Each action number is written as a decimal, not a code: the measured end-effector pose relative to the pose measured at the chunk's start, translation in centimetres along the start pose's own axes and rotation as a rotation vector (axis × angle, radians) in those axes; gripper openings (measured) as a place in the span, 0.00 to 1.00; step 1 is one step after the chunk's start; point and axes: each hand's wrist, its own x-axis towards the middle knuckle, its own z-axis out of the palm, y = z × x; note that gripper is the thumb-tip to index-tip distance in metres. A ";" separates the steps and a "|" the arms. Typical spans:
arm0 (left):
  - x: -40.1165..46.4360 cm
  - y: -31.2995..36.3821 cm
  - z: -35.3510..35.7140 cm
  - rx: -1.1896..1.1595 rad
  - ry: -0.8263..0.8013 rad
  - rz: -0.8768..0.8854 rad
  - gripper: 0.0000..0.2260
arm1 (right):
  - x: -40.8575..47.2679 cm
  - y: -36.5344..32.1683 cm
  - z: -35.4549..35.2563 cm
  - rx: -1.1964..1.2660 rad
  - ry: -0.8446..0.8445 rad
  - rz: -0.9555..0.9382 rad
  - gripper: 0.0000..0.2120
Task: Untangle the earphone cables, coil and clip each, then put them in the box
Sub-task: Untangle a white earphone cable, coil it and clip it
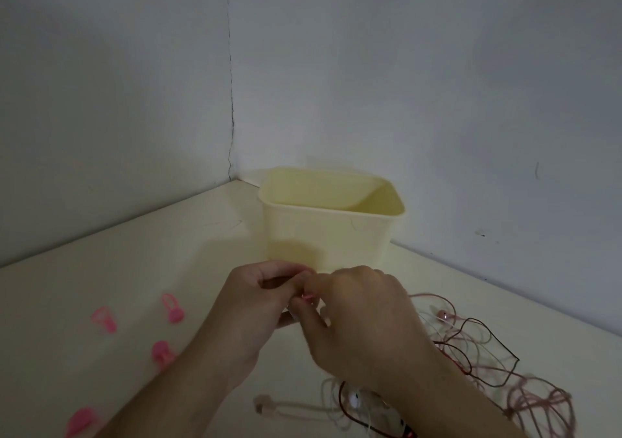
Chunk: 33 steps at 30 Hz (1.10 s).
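A small pink clip (pixel 307 297) sits between the two hands, just in front of the box. Only a short pink sliver of it shows; whatever cable it may be on is hidden by the fingers. The left hand (pixel 259 306) has its fingers curled inward, thumb and forefinger pinching at the clip's position. The right hand (pixel 356 316) meets it from the other side, fingers bent and closed on the same small item. The two hands touch each other at the fingertips.

The box (pixel 323 235) is pale yellow, open-topped, upright, standing on the surface (pixel 134 269) close to the corner where two grey walls (pixel 437 84) meet. No contents are visible through its opening from this angle.

The tangled earphone cables (pixel 478 357) lie on the surface to the right of the hands and under the right forearm: pink, dark red, black and white strands looped over one another. One pink earbud (pixel 443 314) shows at the upper edge of the tangle. A pale cable with a plug end (pixel 266 405) lies near the bottom edge, between the two forearms.

Four loose pink clips (pixel 173 309) lie on the surface left of the hands, well apart from the tangle, the nearest one partly behind the left forearm. The frame is dim and somewhat blurred.
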 end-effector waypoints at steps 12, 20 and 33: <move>-0.1 0.2 0.0 -0.027 -0.045 0.009 0.05 | 0.5 1.7 1.1 0.278 0.003 0.199 0.14; 0.0 0.1 -0.1 0.050 -0.084 0.008 0.05 | 1.0 3.4 0.3 0.641 -0.159 0.306 0.08; 0.1 0.0 -0.1 -0.044 -0.171 -0.081 0.06 | 1.1 4.6 0.2 0.917 -0.041 0.324 0.05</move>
